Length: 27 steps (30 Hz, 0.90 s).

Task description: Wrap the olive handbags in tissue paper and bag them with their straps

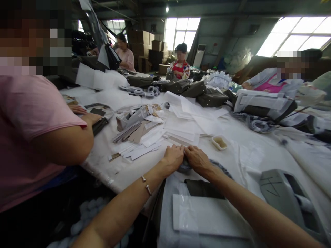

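My left hand (173, 159) and my right hand (198, 159) meet over the table, fingers curled and nearly touching. Beneath them shows a dark grey bundle (184, 166) that looks wrapped in clear plastic; my fingers cover most of it, and what exactly they pinch is hidden. Close to my body lies a dark olive bag (204, 188) wrapped in white sheeting, with a white card (207, 215) and clear tape on it. My forearms reach over this bag. Past my right hand stands a small white dish (219, 142) with something brownish in it.
Paper strips and card pieces (144, 132) lie in a pile at the left. White sheets (186, 110) spread farther back. At the right sits a grey tape dispenser (281, 196). A person in pink (43, 127) works close on my left. Several olive bags (212, 98) line the far side.
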Available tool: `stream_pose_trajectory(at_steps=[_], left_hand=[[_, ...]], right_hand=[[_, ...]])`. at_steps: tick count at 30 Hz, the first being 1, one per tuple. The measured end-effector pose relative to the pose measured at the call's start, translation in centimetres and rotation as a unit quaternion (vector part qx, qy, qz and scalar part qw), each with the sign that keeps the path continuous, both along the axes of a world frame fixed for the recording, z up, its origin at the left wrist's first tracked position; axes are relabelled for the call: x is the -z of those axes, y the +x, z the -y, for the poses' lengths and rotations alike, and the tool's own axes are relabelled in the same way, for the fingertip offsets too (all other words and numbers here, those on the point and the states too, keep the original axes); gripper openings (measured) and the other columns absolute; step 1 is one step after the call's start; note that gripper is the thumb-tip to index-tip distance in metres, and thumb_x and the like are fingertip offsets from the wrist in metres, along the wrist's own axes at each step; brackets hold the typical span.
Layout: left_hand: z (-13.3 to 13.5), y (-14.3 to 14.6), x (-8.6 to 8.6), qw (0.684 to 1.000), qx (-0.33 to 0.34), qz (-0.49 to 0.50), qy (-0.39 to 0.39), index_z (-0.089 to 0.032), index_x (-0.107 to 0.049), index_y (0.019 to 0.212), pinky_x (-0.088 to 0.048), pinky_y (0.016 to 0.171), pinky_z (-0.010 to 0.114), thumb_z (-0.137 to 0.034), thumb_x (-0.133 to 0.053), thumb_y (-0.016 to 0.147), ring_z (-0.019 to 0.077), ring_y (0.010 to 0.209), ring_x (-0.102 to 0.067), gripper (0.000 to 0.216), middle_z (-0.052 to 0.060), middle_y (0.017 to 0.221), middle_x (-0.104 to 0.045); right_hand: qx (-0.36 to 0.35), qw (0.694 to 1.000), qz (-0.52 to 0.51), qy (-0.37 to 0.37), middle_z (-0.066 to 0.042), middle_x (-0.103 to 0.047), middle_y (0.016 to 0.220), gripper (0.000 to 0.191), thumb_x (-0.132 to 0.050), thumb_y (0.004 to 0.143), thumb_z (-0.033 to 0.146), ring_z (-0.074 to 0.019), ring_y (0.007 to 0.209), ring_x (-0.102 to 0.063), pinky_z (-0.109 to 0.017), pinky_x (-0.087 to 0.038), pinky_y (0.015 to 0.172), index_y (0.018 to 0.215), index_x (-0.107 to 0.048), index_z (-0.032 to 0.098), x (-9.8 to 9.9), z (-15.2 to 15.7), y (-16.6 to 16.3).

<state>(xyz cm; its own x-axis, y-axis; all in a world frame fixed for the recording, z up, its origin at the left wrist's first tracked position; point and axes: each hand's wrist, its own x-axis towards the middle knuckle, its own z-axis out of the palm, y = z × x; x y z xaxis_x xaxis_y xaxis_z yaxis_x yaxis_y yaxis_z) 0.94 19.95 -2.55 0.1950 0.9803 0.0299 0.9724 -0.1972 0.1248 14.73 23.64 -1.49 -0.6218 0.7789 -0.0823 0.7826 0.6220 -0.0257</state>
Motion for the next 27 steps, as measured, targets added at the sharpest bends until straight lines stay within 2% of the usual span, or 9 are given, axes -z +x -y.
stream_pose_trajectory(at_steps=[4,8,10,13,16,19,21,24,27], left_hand=[[-0.4,0.4,0.5,1.0,0.003,0.01,-0.004,-0.01,-0.059,0.119,-0.047,0.092,0.038,-0.012,-0.042,0.097,0.0266,0.11,-0.058,0.028,0.016,0.113,-0.065],[-0.3,0.4,0.3,0.999,-0.017,0.034,-0.001,-0.009,-0.06,0.118,-0.05,0.089,0.036,-0.015,-0.04,0.097,0.0263,0.11,-0.057,0.03,0.017,0.116,-0.063],[0.0,0.4,0.1,0.998,-0.029,0.047,0.001,-0.009,-0.062,0.117,-0.051,0.087,0.034,-0.016,-0.04,0.098,0.026,0.11,-0.057,0.03,0.017,0.116,-0.063],[0.3,0.2,-0.1,0.997,-0.039,0.064,-0.002,-0.012,-0.067,0.11,-0.053,0.086,0.031,-0.018,-0.04,0.098,0.0249,0.109,-0.059,0.03,0.015,0.112,-0.064],[0.0,-0.3,-0.4,0.996,-0.036,0.08,-0.013,-0.015,-0.07,0.104,-0.054,0.084,0.029,-0.019,-0.044,0.098,0.0234,0.104,-0.063,0.027,0.013,0.106,-0.067],[-0.4,-0.8,-0.5,0.995,-0.033,0.096,-0.019,-0.015,-0.071,0.099,-0.055,0.081,0.031,-0.022,-0.05,0.095,0.0243,0.1,-0.066,0.022,0.012,0.103,-0.069],[-0.7,-1.2,-0.3,0.993,-0.034,0.112,-0.019,-0.015,-0.071,0.099,-0.056,0.081,0.033,-0.025,-0.054,0.093,0.0256,0.1,-0.067,0.02,0.012,0.103,-0.069],[-1.0,-1.6,0.3,0.989,-0.031,0.144,-0.016,-0.016,-0.07,0.101,-0.056,0.082,0.033,-0.032,-0.057,0.091,0.0264,0.103,-0.066,0.023,0.011,0.106,-0.07],[-1.4,-1.9,1.1,0.984,-0.028,0.174,-0.014,-0.015,-0.066,0.111,-0.056,0.084,0.033,-0.035,-0.059,0.09,0.0266,0.102,-0.066,0.029,0.01,0.106,-0.07]], right_hand=[[0.012,0.999,-0.021,-0.044,-0.016,-0.069,0.107,0.035,-0.042,0.095,0.015,-0.0263,0.102,-0.062,-0.034,-0.045,0.088,0.118,-0.069,0.015,-0.4,-0.6,-0.2],[0.031,0.99,-0.085,-0.111,-0.01,-0.075,0.101,0.031,-0.049,0.094,0.03,-0.0238,0.095,-0.068,-0.033,-0.049,0.087,0.108,-0.075,0.019,0.1,-2.3,0.6],[0.079,0.954,-0.2,-0.21,-0.007,-0.077,0.095,0.031,-0.06,0.086,0.038,-0.0232,0.089,-0.07,-0.032,-0.052,0.082,0.104,-0.077,0.019,0.8,-3.3,1.2],[0.14,0.869,-0.336,-0.334,-0.007,-0.077,0.08,0.039,-0.075,0.067,0.046,-0.0215,0.073,-0.069,-0.031,-0.053,0.071,0.089,-0.078,0.014,1.8,-4.2,1.8],[0.156,0.847,-0.361,-0.357,-0.007,-0.075,0.072,0.04,-0.081,0.055,0.047,-0.0184,0.064,-0.066,-0.029,-0.052,0.066,0.077,-0.076,0.014,2.1,-4.5,1.7],[0.149,0.866,-0.341,-0.334,-0.006,-0.075,0.071,0.036,-0.079,0.057,0.047,-0.0185,0.064,-0.065,-0.029,-0.052,0.064,0.073,-0.074,0.015,1.6,-4.5,1.5],[0.134,0.904,-0.278,-0.295,-0.006,-0.075,0.073,0.03,-0.075,0.063,0.045,-0.02,0.067,-0.067,-0.029,-0.051,0.065,0.074,-0.074,0.016,0.8,-4.7,1.4],[0.106,0.969,-0.131,-0.181,-0.006,-0.077,0.08,0.02,-0.069,0.072,0.036,-0.0228,0.076,-0.069,-0.031,-0.049,0.07,0.081,-0.076,0.02,-1.2,-4.7,0.2],[0.055,0.992,-0.097,-0.051,-0.005,-0.076,0.093,0.021,-0.061,0.079,0.027,-0.0233,0.087,-0.069,-0.032,-0.049,0.078,0.092,-0.077,0.024,-3.2,-3.9,-3.1]])
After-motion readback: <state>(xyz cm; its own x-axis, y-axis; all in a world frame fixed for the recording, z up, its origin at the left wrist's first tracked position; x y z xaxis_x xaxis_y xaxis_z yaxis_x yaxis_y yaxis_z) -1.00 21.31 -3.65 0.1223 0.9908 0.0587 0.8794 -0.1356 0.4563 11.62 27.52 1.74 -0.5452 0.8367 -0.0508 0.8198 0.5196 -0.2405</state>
